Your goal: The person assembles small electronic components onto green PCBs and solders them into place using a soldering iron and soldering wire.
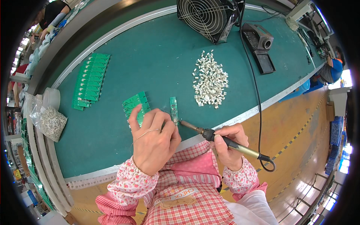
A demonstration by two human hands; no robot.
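My left hand (155, 137) is palm down, its thumb and forefinger closed at the lower end of a small, narrow green circuit board (173, 107); the fingertips' contact is partly hidden. Its outer fingers reach over a wider green circuit board panel (137, 101), which the hand partly covers. In my right hand (232, 144) is a soldering iron (240, 147), gripped like a pen by its black handle. The iron's tip points left, close beside the small board's lower end; whether it touches is too small to tell.
A pile of small white connectors (210, 80) lies beyond the iron. Stacked green circuit boards (92, 80) are at the left, near a bag of white parts (52, 122). A fan (204, 17) and a soldering iron stand (259, 47) occupy the far side. The iron's cord (255, 86) crosses the right side.
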